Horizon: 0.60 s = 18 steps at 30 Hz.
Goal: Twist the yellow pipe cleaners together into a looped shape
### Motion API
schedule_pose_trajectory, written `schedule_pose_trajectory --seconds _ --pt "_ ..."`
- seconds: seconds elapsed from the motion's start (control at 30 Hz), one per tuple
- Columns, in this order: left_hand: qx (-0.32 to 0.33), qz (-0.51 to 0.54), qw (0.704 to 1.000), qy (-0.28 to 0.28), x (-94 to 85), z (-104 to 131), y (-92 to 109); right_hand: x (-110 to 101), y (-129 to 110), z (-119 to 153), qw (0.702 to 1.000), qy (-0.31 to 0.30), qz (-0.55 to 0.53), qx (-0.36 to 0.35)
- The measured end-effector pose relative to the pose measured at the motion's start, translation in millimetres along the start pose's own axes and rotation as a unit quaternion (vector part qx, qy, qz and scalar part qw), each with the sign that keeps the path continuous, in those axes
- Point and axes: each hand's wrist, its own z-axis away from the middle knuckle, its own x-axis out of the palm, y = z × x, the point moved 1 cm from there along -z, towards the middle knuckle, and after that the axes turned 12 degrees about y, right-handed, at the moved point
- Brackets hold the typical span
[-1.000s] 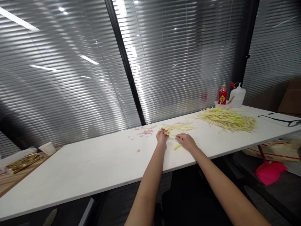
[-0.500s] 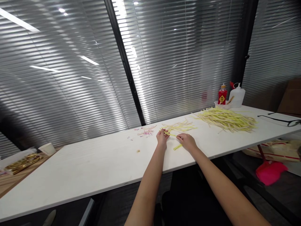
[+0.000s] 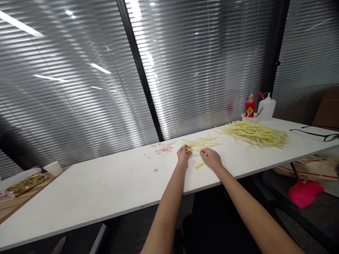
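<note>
A thin yellow-green strand (image 3: 195, 150) stretches between my two hands above the white table (image 3: 111, 183). My left hand (image 3: 183, 154) pinches its left end, and my right hand (image 3: 212, 158) is closed on its right end. A short yellow-green piece (image 3: 200, 165) lies on the table just left of and below my right hand. Behind my hands is a small loose spread of pale and yellow-green strands (image 3: 206, 141). A much larger heap of similar strands (image 3: 256, 134) lies to the right. Small pinkish loops (image 3: 165, 149) are scattered left of my left hand.
At the back right stand a red bottle (image 3: 250, 107), a shallow bowl (image 3: 251, 118) and a white squeeze bottle (image 3: 267, 108). Black-framed glasses (image 3: 330, 137) lie at the far right. A paper cup (image 3: 53, 168) and gold packaging (image 3: 28, 184) are at left. A small brownish spot marks the table.
My right hand has shifted very slightly to the right, and my left hand has turned a little. The strand is still between them.
</note>
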Motion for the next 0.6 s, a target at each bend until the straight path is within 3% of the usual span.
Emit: schedule_pose_trajectory --seconds 0.13,0.3,0.43,0.6 --pt "-0.013 -0.026 0.999 -0.032 0.9 -1 -2 8 16 -3 0.986 0.052 -0.123 0.096" --pt "-0.008 -0.055 0.993 -0.102 2.8 -3 -6 14 30 -6 0.929 0.065 -0.275 0.238" --pt "-0.017 -0.082 0.986 -0.142 2.9 -2 -8 11 27 -7 0.894 0.059 -0.346 0.278" --pt "-0.005 -0.147 0.967 -0.208 3.1 2 -14 7 21 -7 0.871 0.049 -0.381 0.307"
